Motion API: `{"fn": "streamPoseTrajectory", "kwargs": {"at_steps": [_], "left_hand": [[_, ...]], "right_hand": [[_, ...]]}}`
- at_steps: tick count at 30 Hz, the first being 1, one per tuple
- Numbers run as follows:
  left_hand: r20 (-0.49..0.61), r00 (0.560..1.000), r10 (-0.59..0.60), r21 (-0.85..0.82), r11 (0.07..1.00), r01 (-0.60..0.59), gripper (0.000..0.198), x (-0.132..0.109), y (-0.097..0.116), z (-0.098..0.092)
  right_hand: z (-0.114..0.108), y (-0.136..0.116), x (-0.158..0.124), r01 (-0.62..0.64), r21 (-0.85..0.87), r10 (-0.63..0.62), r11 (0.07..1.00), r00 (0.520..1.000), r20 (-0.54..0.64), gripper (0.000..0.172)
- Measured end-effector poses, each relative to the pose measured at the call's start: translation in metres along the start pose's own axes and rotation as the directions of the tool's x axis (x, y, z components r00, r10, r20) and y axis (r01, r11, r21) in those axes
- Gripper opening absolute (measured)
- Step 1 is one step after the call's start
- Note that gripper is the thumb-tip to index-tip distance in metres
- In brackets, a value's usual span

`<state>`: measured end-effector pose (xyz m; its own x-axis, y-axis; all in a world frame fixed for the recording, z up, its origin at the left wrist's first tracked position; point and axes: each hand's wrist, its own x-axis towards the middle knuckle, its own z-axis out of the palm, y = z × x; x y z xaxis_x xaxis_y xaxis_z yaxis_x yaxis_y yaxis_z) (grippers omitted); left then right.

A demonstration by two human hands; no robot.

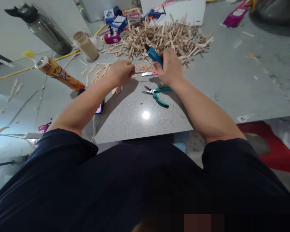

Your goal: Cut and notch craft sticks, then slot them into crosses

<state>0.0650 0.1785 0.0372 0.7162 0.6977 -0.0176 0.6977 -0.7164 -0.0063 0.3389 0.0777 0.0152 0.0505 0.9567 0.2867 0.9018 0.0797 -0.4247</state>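
My left hand (122,72) is closed in a pinch above the tabletop, a thin wooden stick (138,73) showing at its fingertips. In my right hand (171,67) is a blue tool (154,57) with a black tip pointing away to the upper left; its kind is not clear. A knife blade with a pink collar (148,73) shows just below my right fingers, which hide its rear end. Nearer to me, long-nose pliers (152,91) with green handles lie spread on the table. Small wood pieces (145,67) are strewn between the hands.
Behind the hands rises a heap of wooden sticks (164,37). At left stand a dark bottle (49,33), a jar (85,46) and an orange tube (61,74). A phone (100,108) lies under my left forearm. The table's front edge (145,136) runs before my body.
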Motion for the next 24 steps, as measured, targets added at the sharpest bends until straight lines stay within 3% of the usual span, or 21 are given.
{"fn": "streamPoseTrajectory", "kwargs": {"at_steps": [3,6,9,11,13,17,19,21,24], "left_hand": [[0.044,0.982,0.183,-0.060,0.982,-0.181,0.036,-0.046,0.001,0.001],[0.163,0.920,0.355,-0.127,0.933,-0.338,0.025,-0.099,0.006,0.010],[0.130,0.879,0.459,-0.163,0.884,-0.438,0.026,-0.129,0.010,0.021],[0.116,0.880,0.461,-0.148,0.884,-0.443,0.029,-0.125,0.010,0.029],[0.113,0.898,0.425,-0.095,0.905,-0.416,0.024,-0.104,0.010,0.036],[0.045,0.972,0.231,0.062,0.970,-0.234,0.019,-0.046,0.008,0.039],[-0.019,0.993,0.113,0.177,0.978,-0.108,0.024,-0.032,0.006,0.033],[-0.035,0.998,0.048,0.267,0.963,-0.037,0.022,-0.036,0.006,0.024],[-0.056,0.997,0.054,0.285,0.958,-0.036,0.021,-0.070,0.014,0.018]], "right_hand": [[0.002,0.000,0.000,-0.005,0.055,0.007,0.998,0.999,-0.041,0.058],[0.006,0.000,0.002,-0.013,0.103,0.019,0.995,0.998,-0.056,0.056],[0.010,0.002,0.003,0.006,0.137,0.004,0.991,0.997,-0.072,0.049],[0.014,0.005,0.005,0.029,0.148,-0.017,0.989,0.996,-0.083,0.043],[0.019,0.009,0.006,0.056,0.156,-0.041,0.986,0.994,-0.101,0.037],[0.032,0.018,0.015,0.076,0.189,-0.047,0.979,0.987,-0.152,0.031],[0.040,0.023,0.021,0.079,0.234,-0.035,0.969,0.981,-0.189,0.028],[0.047,0.028,0.029,0.098,0.292,-0.028,0.951,0.972,-0.235,0.025],[0.058,0.036,0.040,0.144,0.377,-0.030,0.915,0.956,-0.292,0.022]]}}
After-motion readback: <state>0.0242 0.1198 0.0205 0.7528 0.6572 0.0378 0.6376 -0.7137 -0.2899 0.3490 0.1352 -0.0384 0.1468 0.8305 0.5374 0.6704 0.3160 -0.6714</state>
